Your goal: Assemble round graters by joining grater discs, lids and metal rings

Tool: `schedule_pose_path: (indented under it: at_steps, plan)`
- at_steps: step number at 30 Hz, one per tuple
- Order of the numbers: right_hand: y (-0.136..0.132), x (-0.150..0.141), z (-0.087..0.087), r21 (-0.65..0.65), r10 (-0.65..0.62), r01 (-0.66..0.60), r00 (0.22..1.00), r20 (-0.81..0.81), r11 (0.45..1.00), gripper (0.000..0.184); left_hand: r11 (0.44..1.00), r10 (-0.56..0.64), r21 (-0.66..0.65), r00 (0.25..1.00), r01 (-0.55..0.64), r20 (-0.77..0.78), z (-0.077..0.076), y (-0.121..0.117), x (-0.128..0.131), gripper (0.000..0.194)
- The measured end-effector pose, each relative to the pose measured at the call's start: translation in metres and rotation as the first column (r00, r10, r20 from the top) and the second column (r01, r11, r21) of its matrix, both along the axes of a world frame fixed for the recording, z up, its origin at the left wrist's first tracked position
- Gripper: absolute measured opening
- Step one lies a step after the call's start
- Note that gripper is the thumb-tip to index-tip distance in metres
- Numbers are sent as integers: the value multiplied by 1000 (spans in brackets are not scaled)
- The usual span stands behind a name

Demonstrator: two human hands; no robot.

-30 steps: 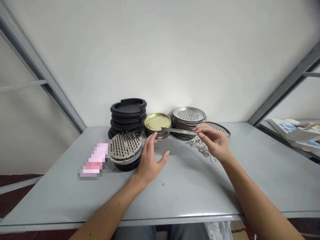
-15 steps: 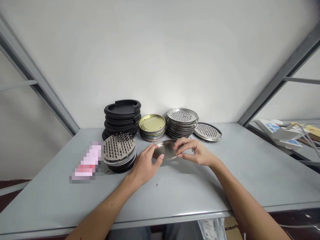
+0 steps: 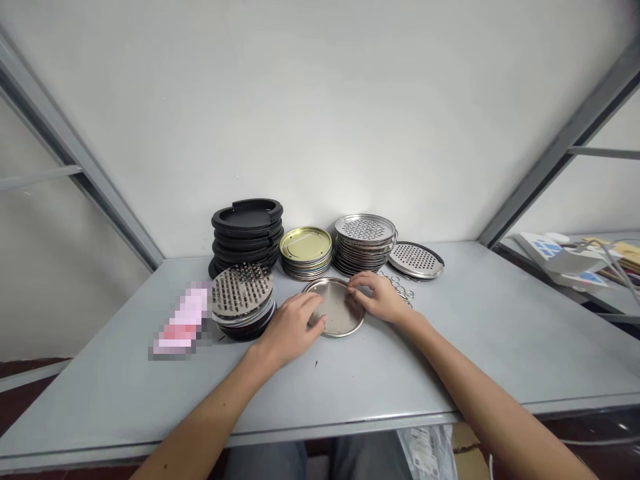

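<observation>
As your left hand [image 3: 296, 327] spreads loosely and your right hand [image 3: 380, 297] curls — grip unclear — over the metal dish [image 3: 337, 312], steady it level against the surface [image 3: 385, 380].

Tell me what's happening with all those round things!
A person has the left hand and the right hand at opposite sides of a shallow metal dish, which looks flat on the table. Behind it stand a black stack, a gold-topped stack and a silver stack. A rough, bumpy disc sits left of the dish.
</observation>
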State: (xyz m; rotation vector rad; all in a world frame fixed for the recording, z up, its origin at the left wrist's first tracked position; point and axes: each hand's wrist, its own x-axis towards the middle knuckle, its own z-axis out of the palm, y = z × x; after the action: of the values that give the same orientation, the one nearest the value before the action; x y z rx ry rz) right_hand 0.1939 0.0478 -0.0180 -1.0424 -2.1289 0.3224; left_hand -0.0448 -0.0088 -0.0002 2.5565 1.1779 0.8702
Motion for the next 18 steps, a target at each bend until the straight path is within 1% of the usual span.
schedule_pose_path:
  at_steps: [2,3,5,6,7,8,9,11,13,14,16,18]
  plan:
    - [3,0,-6,14,-25,24,999,28,1000,15,991,-49,128,997,40,65,13,-12,-8,25]
    - [4,0,-8,15,-25,24,999,36,1000,15,973,-90,218,993,70,81,21,-18,-15,24]
    - [4,0,-10,14,-15,15,999,48,1000,15,929,-123,359,990,91,67,41,-29,-34,29]
    - [4,0,-9,14,-12,11,999,52,1000,15,919,-80,391,995,51,59,51,-32,-45,31]
    - [3,0,-9,16,-10,9,999,53,1000,15,906,-15,422,997,-18,74,60,-33,-57,31]
    - [3,-1,-8,17,-10,9,999,52,1000,15,902,68,421,995,-94,76,68,-32,-70,30]
    - [2,-1,-8,19,-10,9,999,51,1000,15,908,153,388,987,-159,45,74,-30,-82,30]
    - [1,-1,-7,20,-5,4,999,50,1000,15,928,230,310,972,-205,-45,79,-23,-102,33]
    - [1,-1,-7,17,-1,0,999,54,1000,15,946,253,236,961,-222,-112,78,-15,-117,37]
    - [1,-1,-7,17,-6,5,998,55,1000,15,957,244,195,960,-215,-139,76,-12,-121,37]
    - [1,-2,-8,19,-31,30,998,54,999,15,968,224,145,963,-203,-152,71,-9,-126,35]
    - [1,-2,-8,24,-53,52,997,47,998,16,972,217,121,966,-201,-140,67,-8,-127,33]
